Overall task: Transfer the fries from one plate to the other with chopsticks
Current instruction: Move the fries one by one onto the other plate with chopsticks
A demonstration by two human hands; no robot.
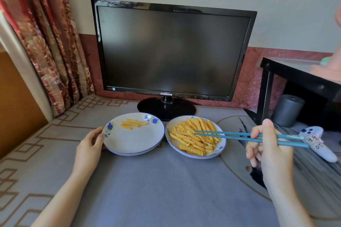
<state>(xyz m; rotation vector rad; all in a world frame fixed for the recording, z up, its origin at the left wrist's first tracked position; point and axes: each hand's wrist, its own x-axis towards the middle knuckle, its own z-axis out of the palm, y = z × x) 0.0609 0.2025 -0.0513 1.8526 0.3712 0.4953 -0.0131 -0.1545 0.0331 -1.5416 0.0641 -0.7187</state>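
Right fingers (255, 132) pinch chopsticks (236, 138), left fingers (96, 139) grip left plate (132, 143), before a SAMSUNG monitor (173, 49).

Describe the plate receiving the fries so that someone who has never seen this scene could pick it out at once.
Find the black monitor on the grey cloth; two flowered white plates lie before its stand. Take the left plate, whose rim the left hand holds. It carries only a few fries, whereas the right plate, under the blue chopsticks, is heaped.
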